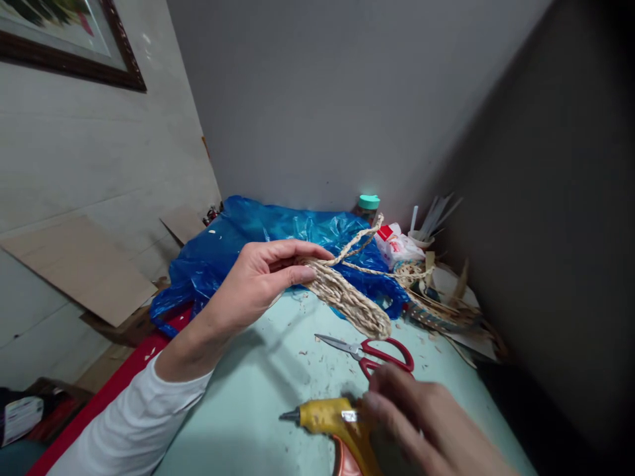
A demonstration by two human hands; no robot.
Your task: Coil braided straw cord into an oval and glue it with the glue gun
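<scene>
My left hand (pixel 262 277) pinches a flat strip of braided straw cord (pixel 352 304) between thumb and fingers, above the table. Loose ends of the braid trail up and to the right from it. At the lower right, my right hand (pixel 426 423) is blurred by motion, beside the rear of a yellow hot glue gun (pixel 325 415). Whether its fingers grip the gun does not show. The gun's dark nozzle points left. Behind it lie red-handled scissors (pixel 347 345), blades toward the left and handles partly behind my right hand.
A blue plastic bag (pixel 208 258) covers the table's far side. A basket of straw pieces (pixel 441 311), a white-and-red packet (pixel 397 244), a jar with a green lid (pixel 368 203) and a cup of white sticks (pixel 421 238) stand at the back right. Scraps dot the pale tabletop (pixel 233 403).
</scene>
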